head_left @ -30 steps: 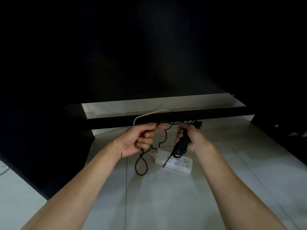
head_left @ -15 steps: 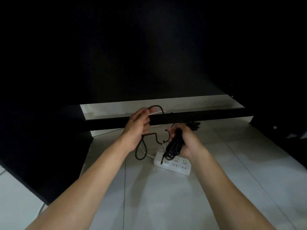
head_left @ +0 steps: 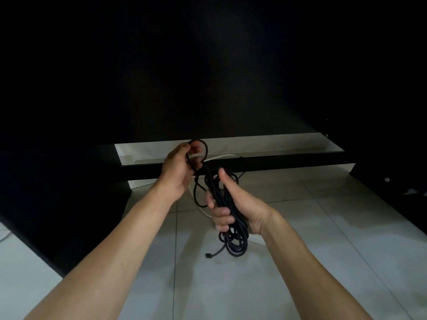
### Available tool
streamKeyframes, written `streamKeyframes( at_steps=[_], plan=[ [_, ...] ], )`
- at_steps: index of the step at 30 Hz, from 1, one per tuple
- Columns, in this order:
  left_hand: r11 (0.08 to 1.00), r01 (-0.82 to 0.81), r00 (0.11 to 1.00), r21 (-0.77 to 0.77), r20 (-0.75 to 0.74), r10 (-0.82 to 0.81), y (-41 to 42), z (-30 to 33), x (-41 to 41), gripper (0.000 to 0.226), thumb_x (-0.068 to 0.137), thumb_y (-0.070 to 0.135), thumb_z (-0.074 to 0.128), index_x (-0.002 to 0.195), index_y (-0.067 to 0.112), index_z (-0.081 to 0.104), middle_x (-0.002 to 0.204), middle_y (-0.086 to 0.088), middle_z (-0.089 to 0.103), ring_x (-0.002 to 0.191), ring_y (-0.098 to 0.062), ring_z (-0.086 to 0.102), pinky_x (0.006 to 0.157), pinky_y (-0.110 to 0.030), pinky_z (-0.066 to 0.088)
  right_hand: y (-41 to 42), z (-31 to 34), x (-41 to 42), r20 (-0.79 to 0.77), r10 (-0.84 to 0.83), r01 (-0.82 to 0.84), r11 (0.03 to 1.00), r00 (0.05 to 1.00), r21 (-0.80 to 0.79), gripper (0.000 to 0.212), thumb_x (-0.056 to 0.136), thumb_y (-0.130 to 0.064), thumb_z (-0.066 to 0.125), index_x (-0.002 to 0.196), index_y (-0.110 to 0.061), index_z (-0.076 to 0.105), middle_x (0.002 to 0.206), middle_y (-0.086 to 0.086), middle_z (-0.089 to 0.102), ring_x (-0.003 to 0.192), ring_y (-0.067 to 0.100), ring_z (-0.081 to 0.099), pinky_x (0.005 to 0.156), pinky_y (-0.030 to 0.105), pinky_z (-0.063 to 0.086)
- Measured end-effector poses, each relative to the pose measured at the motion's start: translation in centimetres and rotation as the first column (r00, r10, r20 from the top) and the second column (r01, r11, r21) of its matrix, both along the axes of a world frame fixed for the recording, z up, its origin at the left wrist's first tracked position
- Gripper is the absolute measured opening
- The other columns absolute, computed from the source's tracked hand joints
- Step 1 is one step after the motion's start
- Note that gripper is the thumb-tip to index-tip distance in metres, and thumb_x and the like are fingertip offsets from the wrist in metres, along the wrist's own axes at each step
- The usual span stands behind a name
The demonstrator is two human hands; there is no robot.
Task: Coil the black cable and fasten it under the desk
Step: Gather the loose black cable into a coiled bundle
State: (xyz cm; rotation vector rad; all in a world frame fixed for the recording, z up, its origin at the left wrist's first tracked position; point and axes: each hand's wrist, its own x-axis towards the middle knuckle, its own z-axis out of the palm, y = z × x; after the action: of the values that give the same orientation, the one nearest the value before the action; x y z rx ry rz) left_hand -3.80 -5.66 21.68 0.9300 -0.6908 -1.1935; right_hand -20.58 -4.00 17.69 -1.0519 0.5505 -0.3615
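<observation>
My right hand (head_left: 233,204) grips a bundle of coiled black cable (head_left: 233,241), thumb up along it; loops hang below the fist and a small plug end (head_left: 209,255) dangles at the bottom. My left hand (head_left: 179,168), higher and to the left, pinches a fresh loop of the same cable (head_left: 203,147) just in front of the desk's black crossbar (head_left: 288,163). Loose strands run between both hands. The dark underside of the desk (head_left: 208,65) fills the upper view.
A white power strip (head_left: 257,239) lies on the tiled floor (head_left: 208,285), mostly hidden behind my right hand and the coil. A white cord (head_left: 221,156) runs along the crossbar. Dark desk panels stand at left (head_left: 57,204) and right (head_left: 381,158).
My left hand has risen and drawn a new loop up toward the crossbar. My right hand turned the bundle upright and came nearer, covering the power strip.
</observation>
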Motion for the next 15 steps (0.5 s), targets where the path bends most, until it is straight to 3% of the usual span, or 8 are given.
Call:
streamKeyframes(
  at_steps=[2,5,9,11,13,15],
  plan=[
    [1.0,-0.012,0.991,-0.007,-0.134,0.011,0.1,0.5,0.2,0.022,0.101,0.019,0.044,0.092,0.011,0.062,0.079,-0.001,0.062,0.075,-0.016,0.064,0.074,-0.027,0.053,0.0,-0.4,0.3,-0.05,-0.015,0.013,0.999,0.999,-0.035,0.059,0.091,-0.07,0.045,0.076,-0.014,0.054,0.052,-0.004,0.03,0.04,0.009,0.031,0.049,0.026,0.036],
    [0.999,0.006,0.984,-0.041,-0.177,-0.013,0.1,1.2,0.3,0.022,0.099,0.021,0.045,0.082,0.014,0.056,0.071,0.001,0.054,0.073,-0.016,0.064,0.077,-0.029,0.054,-0.1,-1.8,0.5,-0.132,-0.084,0.074,0.994,0.988,-0.078,0.049,0.092,-0.062,0.052,0.075,-0.016,0.056,0.056,-0.003,0.034,0.042,0.01,0.031,0.05,0.026,0.036],
    [0.992,0.055,0.988,-0.111,-0.135,-0.07,0.5,1.7,0.5,0.026,0.098,0.019,0.037,0.075,0.014,0.048,0.067,-0.001,0.045,0.072,-0.019,0.065,0.08,-0.035,0.053,-0.5,-2.9,0.6,-0.202,-0.41,0.392,0.912,0.889,-0.123,0.032,0.095,-0.043,0.061,0.078,-0.015,0.063,0.057,-0.002,0.048,0.042,0.012,0.035,0.046,0.026,0.03],
    [0.985,0.089,0.994,-0.145,-0.044,-0.096,0.9,1.5,0.3,0.026,0.096,0.014,0.032,0.074,0.012,0.046,0.063,-0.002,0.039,0.07,-0.022,0.065,0.079,-0.034,0.055,-1.2,-3.2,0.4,-0.207,-0.635,0.613,0.773,0.744,-0.164,0.029,0.098,-0.033,0.059,0.079,-0.012,0.065,0.053,-0.003,0.046,0.041,0.012,0.035,0.043,0.025,0.028],
    [0.973,0.168,0.979,-0.161,0.146,-0.145,1.3,1.2,-0.1,0.022,0.089,0.013,0.033,0.072,0.01,0.046,0.056,-0.002,0.038,0.062,-0.022,0.062,0.07,-0.03,0.055,-2.0,-3.2,0.1,-0.19,-0.78,0.765,0.624,0.596,-0.161,0.025,0.098,-0.026,0.057,0.079,-0.012,0.065,0.05,-0.004,0.045,0.041,0.012,0.036,0.042,0.024,0.029],
    [0.943,0.312,0.902,-0.117,0.346,-0.256,1.6,0.8,-1.2,0.014,0.077,0.018,0.038,0.069,0.011,0.046,0.053,-0.001,0.04,0.052,-0.019,0.052,0.057,-0.028,0.047,-2.8,-2.8,-0.5,-0.172,-0.861,0.859,0.5,0.479,-0.11,0.017,0.097,-0.023,0.058,0.088,-0.011,0.066,0.051,-0.005,0.049,0.043,0.011,0.038,0.045,0.026,0.031]
  ],
)
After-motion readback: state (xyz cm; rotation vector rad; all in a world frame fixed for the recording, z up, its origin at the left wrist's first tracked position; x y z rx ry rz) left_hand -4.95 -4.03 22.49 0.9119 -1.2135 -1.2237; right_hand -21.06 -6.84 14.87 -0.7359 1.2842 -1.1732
